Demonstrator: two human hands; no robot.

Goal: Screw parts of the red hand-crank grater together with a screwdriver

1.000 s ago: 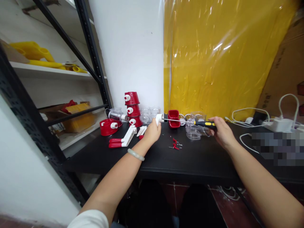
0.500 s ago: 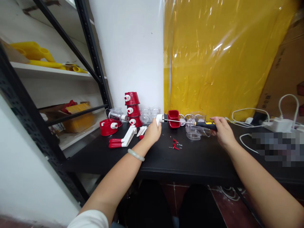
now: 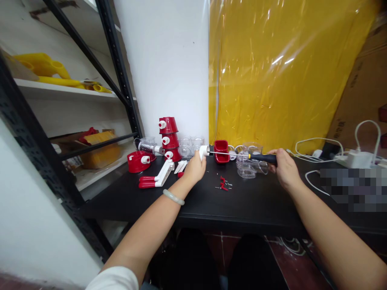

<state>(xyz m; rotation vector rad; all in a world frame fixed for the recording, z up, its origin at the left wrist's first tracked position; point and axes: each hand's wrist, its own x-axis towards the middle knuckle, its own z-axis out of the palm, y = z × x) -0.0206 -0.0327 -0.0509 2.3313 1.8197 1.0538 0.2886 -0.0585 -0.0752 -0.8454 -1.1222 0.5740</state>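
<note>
My left hand (image 3: 196, 166) is closed around a white plastic part (image 3: 204, 150) with a round open end facing right. My right hand (image 3: 283, 166) grips the black handle of a long screwdriver (image 3: 262, 158). Its thin shaft runs left and the tip meets the opening of the white part; the tip itself is hidden. Below, on the black table (image 3: 242, 201), lie small red pieces (image 3: 223, 183) with several screws around them. White crank arms with red handles (image 3: 148, 182) rest to the left of my left hand.
Red round bases (image 3: 169, 141) are stacked at the back, beside another red base (image 3: 137, 162) and a metal grater drum (image 3: 147, 148). A red tray (image 3: 221, 152) and clear plastic cups (image 3: 246, 169) stand behind the screwdriver. A white charger with cables (image 3: 359, 158) sits right. A black-framed shelf (image 3: 121, 80) borders the left.
The screwdriver handle has turned, so its yellow marking no longer shows on the side. My right-hand fingers have shifted around the handle; my left hand stays nearly still.
</note>
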